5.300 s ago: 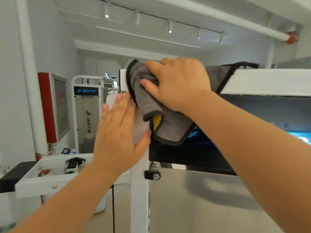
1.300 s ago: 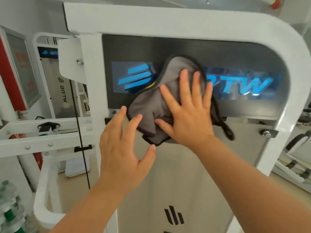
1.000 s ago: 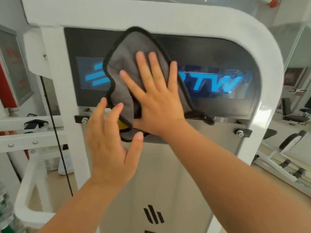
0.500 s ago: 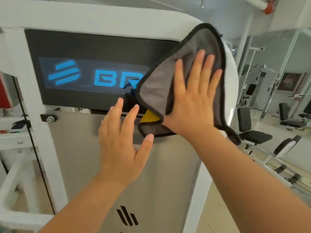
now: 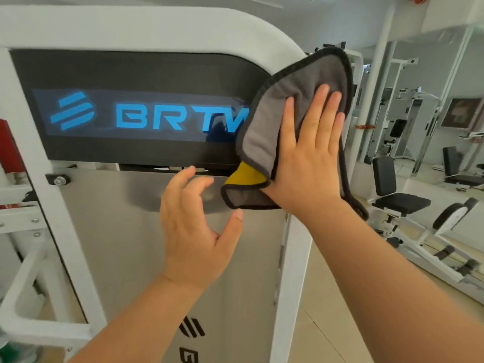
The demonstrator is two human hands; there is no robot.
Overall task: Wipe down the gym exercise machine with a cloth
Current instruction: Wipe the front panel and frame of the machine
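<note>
Cloth [image 5: 296, 82] covers end of logo [image 5: 157, 119].

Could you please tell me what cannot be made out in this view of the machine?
1. Head view: the blue logo's end, hidden by the grey cloth.
2. Head view: the white frame's right corner, behind cloth and right hand.
3. Head view: whether the left hand touches the steel panel; fingers blurred.
4. Head view: lettering low on that panel, cut by the bottom edge.
</note>
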